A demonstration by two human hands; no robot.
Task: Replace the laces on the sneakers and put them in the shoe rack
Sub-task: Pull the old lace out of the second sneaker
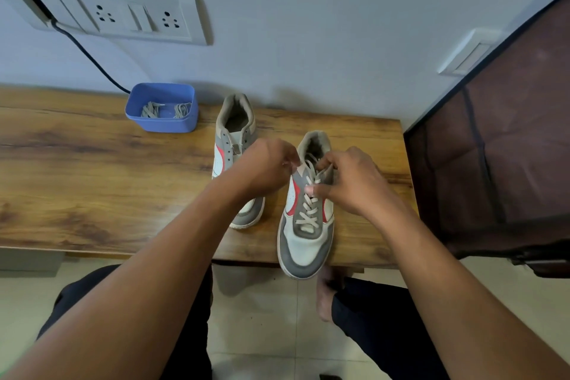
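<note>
Two grey, white and red sneakers stand on a wooden table (pixel 92 170). The right sneaker (pixel 305 244) is near the front edge, its toe past the edge, and carries a white lace (pixel 310 210) crossed up its eyelets. My left hand (pixel 262 166) pinches a lace end at the shoe's upper left side. My right hand (pixel 348 182) pinches the lace at the upper eyelets on the right. The left sneaker (pixel 234 133) has no lace in its visible eyelets and is partly hidden by my left hand.
A blue tub (pixel 163 123) at the back of the table holds two bundled laces (pixel 166 109). A dark fabric-covered rack (pixel 493 148) stands right of the table. A socket panel (pixel 123 14) with a dark cable is on the wall. My legs are below the table edge.
</note>
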